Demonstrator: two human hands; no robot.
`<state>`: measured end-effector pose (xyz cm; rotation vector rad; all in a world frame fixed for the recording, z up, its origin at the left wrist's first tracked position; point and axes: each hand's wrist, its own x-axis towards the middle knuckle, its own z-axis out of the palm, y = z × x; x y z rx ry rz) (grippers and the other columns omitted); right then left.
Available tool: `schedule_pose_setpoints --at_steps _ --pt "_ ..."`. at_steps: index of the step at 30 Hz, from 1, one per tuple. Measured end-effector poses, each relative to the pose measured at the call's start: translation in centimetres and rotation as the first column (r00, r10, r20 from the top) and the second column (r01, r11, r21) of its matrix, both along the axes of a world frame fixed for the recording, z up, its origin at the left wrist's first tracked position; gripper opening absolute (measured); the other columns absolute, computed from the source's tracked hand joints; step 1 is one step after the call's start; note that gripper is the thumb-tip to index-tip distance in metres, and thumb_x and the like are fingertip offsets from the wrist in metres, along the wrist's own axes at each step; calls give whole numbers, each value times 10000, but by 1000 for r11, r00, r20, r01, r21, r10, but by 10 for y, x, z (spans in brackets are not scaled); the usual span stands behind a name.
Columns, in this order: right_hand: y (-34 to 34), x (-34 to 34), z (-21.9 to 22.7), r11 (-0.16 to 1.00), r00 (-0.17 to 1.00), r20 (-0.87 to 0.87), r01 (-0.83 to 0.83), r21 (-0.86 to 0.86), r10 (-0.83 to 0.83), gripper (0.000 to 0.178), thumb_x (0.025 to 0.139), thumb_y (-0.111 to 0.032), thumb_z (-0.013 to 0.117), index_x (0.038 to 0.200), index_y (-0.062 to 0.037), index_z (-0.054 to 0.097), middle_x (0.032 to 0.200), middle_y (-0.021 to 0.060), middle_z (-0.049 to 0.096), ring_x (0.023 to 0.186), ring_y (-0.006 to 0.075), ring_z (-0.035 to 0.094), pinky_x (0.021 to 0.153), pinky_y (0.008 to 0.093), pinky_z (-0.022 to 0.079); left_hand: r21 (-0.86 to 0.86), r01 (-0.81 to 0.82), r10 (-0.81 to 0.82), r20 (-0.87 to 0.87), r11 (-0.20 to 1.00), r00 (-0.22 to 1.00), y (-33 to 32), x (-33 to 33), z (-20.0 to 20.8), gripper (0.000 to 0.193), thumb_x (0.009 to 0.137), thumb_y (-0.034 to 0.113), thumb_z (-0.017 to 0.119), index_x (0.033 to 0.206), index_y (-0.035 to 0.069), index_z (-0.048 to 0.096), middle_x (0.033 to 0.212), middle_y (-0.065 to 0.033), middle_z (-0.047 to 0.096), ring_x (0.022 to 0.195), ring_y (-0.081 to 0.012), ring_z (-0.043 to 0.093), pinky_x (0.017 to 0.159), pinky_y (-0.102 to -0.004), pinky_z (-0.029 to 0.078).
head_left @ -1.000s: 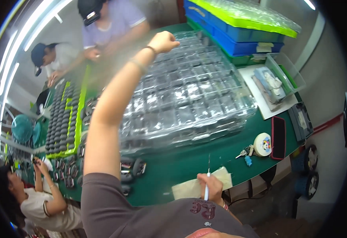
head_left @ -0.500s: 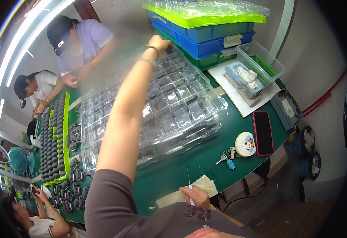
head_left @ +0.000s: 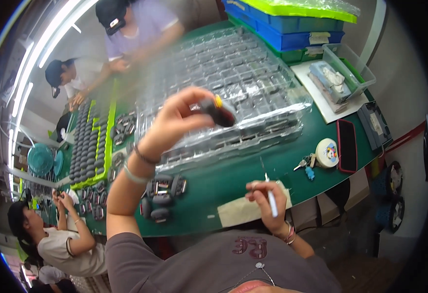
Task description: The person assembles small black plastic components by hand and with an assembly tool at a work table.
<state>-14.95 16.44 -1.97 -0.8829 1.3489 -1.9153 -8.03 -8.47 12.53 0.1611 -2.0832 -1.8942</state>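
Observation:
My left hand (head_left: 177, 119) is raised over the near edge of the clear plastic trays (head_left: 223, 132). Between its thumb and fingers it pinches a small black rounded part (head_left: 218, 113) with a yellow spot and a reddish edge, blurred by motion. Lower and to the right, my right hand (head_left: 267, 205) is closed around a slim white-handled tool (head_left: 272, 202). The tool's thin pointed tip stands up past the fingers. Under that hand lies a pale cloth (head_left: 233, 213). Several dark rounded parts (head_left: 161, 198) lie on the green table beneath my left forearm.
A lime-green tray (head_left: 107, 141) of grey rounded pieces stands at left, with three people (head_left: 140, 29) working beyond and beside it. Blue bins (head_left: 292, 36) are stacked at the back right. A phone (head_left: 347, 146), a round pouch (head_left: 327, 153) and keys (head_left: 302, 163) lie at right.
My left hand has come back from the far end of the trays toward me, with the black part in it. My right hand has risen slightly with the tool. The view has shifted.

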Motion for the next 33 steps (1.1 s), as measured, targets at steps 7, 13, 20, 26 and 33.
schedule_pose_setpoints --at_steps 7,13,20,26,33 --pt "-27 8 14 945 920 297 -172 -280 255 240 829 -23 561 984 -40 379 1092 145 498 987 202 538 823 306 460 -277 34 -24 41 960 999 87 63 -72 416 712 -67 622 1100 43 522 1105 -75 539 971 -160 554 780 -306 520" --pt "-36 11 18 987 848 -525 -14 -157 -72 320 707 23 676 947 -29 471 1093 166 553 945 220 568 815 308 451 -109 -133 142 84 985 986 93 75 -97 532 690 55 713 1166 -5 484 1118 -89 516 973 -156 546 778 -279 515" --pt "-5 5 7 989 965 -251 45 -141 -80 726 859 -607 226 1084 25 505 923 148 567 666 196 558 613 292 470 58 -203 201 43 977 979 84 78 -126 496 705 -36 672 1160 -15 478 1154 -101 483 1047 -176 498 854 -291 469" --pt "1 9 11 987 989 -147 -29 -157 6 649 924 -482 231 816 44 595 733 139 575 566 169 528 554 265 427 71 -231 232 3 970 973 88 81 -129 466 707 -9 673 1141 11 504 1089 -85 495 977 -161 524 819 -286 509" --pt "-4 10 10 987 985 -168 17 -163 -45 560 948 -369 256 787 40 603 700 128 592 572 171 533 548 265 425 -1 -228 228 -30 974 973 86 83 -128 471 704 -29 660 1146 15 504 1127 -104 489 1011 -185 522 810 -289 516"
